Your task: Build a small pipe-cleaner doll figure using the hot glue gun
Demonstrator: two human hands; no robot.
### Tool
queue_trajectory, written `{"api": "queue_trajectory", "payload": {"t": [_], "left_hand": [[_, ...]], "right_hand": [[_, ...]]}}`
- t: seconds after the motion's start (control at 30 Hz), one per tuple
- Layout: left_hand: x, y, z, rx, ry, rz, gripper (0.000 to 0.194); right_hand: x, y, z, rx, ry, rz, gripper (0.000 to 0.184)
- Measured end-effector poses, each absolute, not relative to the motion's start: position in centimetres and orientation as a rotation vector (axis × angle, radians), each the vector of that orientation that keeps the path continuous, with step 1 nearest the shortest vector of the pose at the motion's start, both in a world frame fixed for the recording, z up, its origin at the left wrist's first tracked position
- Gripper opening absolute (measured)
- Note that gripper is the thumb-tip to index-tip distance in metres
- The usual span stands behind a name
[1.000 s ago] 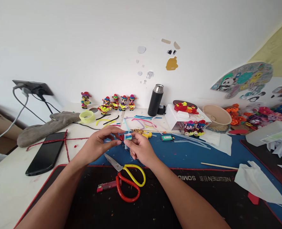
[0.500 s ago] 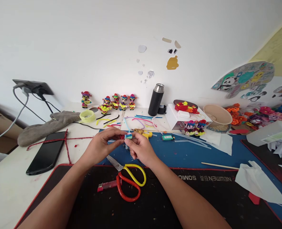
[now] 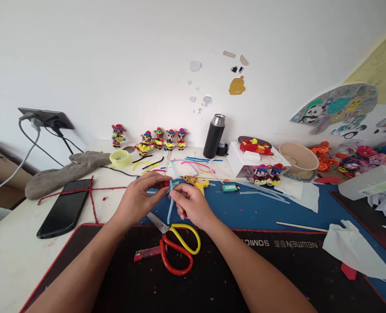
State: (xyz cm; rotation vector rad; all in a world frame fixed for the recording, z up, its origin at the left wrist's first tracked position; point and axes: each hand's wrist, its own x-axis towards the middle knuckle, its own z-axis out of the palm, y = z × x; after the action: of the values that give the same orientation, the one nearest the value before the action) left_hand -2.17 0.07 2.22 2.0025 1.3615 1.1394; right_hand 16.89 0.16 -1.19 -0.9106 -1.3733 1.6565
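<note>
Above the scissors, my left hand [image 3: 142, 196] is closed, its thumb and fingers pinching a small red fuzzy piece [image 3: 167, 184] mostly hidden by the fingers. A light blue pipe cleaner [image 3: 169, 212] lies against this piece, one end pointing up and the other hanging down. My right hand [image 3: 192, 203] is closed too, with thumb and forefinger pinching the pipe cleaner at the piece. Just below the hands lie scissors [image 3: 164, 237] with one red and one yellow handle, blades pointing up-left. A pink lighter [image 3: 144, 253] rests beside the red handle.
Behind my hands lies a yellow glue gun [image 3: 201, 184]. Several pipe-cleaner figures [image 3: 146, 143] stand along the wall. A black flask [image 3: 214, 137] stands near a white box [image 3: 238, 163]. At left are a phone [image 3: 64, 211] and a tape roll [image 3: 120, 158].
The light blue pipe cleaner's lower end now hangs plainly below the fingers, and the piece has turned in my hands. Both hands stay in nearly the same place.
</note>
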Motion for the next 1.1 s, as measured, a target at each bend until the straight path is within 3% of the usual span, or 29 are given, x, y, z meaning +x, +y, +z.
{"api": "queue_trajectory", "payload": {"t": [0.53, 1.1], "left_hand": [[-1.88, 0.11, 1.44, 1.774, 1.315, 1.183, 0.030], [-1.60, 0.39, 1.29, 1.333, 1.311, 1.161, 0.052]], "right_hand": [[16.52, 0.16, -1.52, -0.896, -1.345, 1.662, 0.043], [16.70, 0.19, -1.59, -0.895, -1.358, 1.672, 0.040]]}}
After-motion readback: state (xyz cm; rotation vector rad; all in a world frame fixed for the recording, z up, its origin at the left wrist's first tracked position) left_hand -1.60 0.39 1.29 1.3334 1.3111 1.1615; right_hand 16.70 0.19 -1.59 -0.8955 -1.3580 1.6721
